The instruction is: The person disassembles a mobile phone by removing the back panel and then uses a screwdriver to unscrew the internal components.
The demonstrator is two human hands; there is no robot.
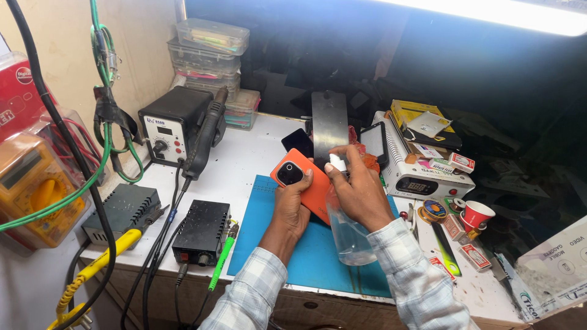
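Closest to me I see two checked sleeves [257, 287] coming up from the bottom edge over the blue mat [306, 256] that lies on the white bench [251, 153]. On the mat stands a clear plastic spray bottle [348, 235], just in front of my right wrist.

My right hand [359, 192] has its grip closed around the top of that bottle, the forefinger laid on the white nozzle [337, 163], which points toward the phone. My left hand [292, 205] has its grip closed on an orange phone [306, 183], held tilted above the mat with its back and round black camera ring facing me; the thumb lies beside the ring. The phone and the bottle's top are just beside each other, between the two hands.

Left of the mat sit a small black box with a knob [202, 231], a green-handled tool [221, 260] leaning at its side, and a grey finned box [122, 211] with a yellow probe [113, 247] across it. To the right lie small red-and-white boxes [474, 256], a red cup [476, 215] and solder reels [433, 209].

Further back, a dark upright metal plate [330, 125] stands behind the hands, with a dark phone [298, 142] lying beside it. A black hot-air station [174, 122] stands at the left, a white heating machine with a display [422, 174] at the right, and clear plastic boxes [211, 52] are stacked against the wall.
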